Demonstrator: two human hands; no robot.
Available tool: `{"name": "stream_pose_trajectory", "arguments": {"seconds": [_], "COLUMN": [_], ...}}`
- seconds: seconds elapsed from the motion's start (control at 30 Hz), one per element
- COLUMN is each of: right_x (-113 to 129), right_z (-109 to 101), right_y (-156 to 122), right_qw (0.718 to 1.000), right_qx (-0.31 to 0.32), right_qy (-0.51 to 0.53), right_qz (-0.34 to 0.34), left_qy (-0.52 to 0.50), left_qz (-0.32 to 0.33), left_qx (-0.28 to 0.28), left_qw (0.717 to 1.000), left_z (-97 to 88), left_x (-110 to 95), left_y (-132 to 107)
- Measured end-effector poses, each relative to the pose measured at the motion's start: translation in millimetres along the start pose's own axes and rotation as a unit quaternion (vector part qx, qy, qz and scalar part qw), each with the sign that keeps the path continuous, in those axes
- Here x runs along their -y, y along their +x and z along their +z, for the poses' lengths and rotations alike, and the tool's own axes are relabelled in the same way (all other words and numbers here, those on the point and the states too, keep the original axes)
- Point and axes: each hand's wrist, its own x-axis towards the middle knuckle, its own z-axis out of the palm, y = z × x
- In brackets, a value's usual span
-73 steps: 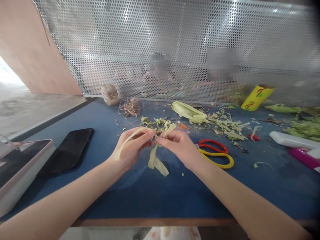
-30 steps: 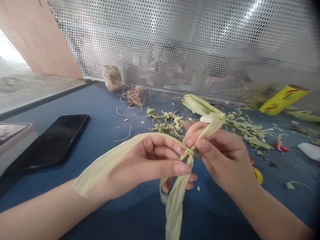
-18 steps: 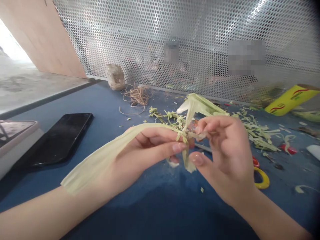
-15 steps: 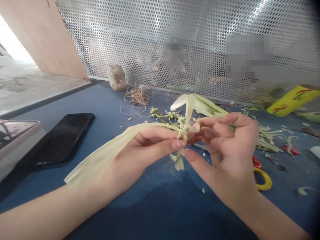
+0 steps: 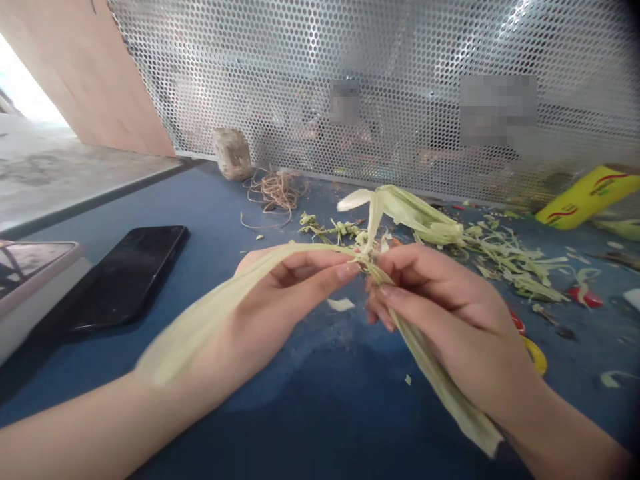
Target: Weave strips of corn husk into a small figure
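Observation:
Pale green corn husk strips (image 5: 200, 317) meet in a small knot between my two hands. My left hand (image 5: 280, 300) is closed, pinching the knot's near side between thumb and forefinger; one long strip trails back over that hand to the wrist. My right hand (image 5: 445, 320) is closed on another strip, thumb pressed over it just right of the knot, and its tail hangs down toward the forearm. A third strip stands up from the knot and folds over at its top. Behind the hands lies a knotted piece of husk (image 5: 343, 230).
A black phone (image 5: 135, 273) and a pink-edged device (image 5: 40, 273) lie left. A jar (image 5: 233, 155) and tangled twine (image 5: 280, 192) stand near the perforated metal screen (image 5: 280, 80). Husk scraps (image 5: 520, 260), yellow-handled scissors (image 5: 536, 357) and a yellow tube (image 5: 587, 198) are right.
My right hand has shifted from the knot's far side to grip a strip, which now stretches down to the right. My left hand keeps its pinch, moved slightly left.

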Motion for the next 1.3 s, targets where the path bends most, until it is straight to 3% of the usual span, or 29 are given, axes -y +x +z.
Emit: {"name": "stream_pose_trajectory", "arguments": {"seconds": [0.1,0.27,0.37,0.53,0.77,0.97,1.3], "right_x": [2.4,3.2,1.3,2.5,8.9,10.3,16.1], "right_z": [-4.2,-4.5,-5.4,-9.4,-12.5,-14.3,-16.0], "right_y": [0.2,3.4,5.0,3.1,4.3,5.6,5.1], "right_qw": [0.999,0.993,0.992,0.996,0.992,0.983,0.984], "right_qx": [0.019,0.051,0.055,0.053,0.051,0.036,0.026], "right_qy": [0.027,0.047,0.025,-0.025,-0.111,-0.165,-0.155], "right_qz": [0.04,0.098,0.112,0.072,0.011,-0.068,-0.079], "left_qy": [-0.004,0.038,0.078,0.079,-0.042,-0.008,-0.051], "left_qz": [-0.021,0.043,0.062,0.052,0.038,0.078,0.061], "left_qx": [0.051,0.053,0.088,0.112,0.1,0.081,0.096], "left_qw": [0.998,0.997,0.991,0.989,0.993,0.994,0.992], "left_z": [3.4,2.2,0.3,1.5,0.0,-0.4,-1.1], "left_x": [-6.5,-6.1,-4.1,-9.1,-10.5,-9.7,-14.9], "left_y": [-1.5,-3.4,-3.6,-4.7,-6.3,-7.3,-8.5]}}
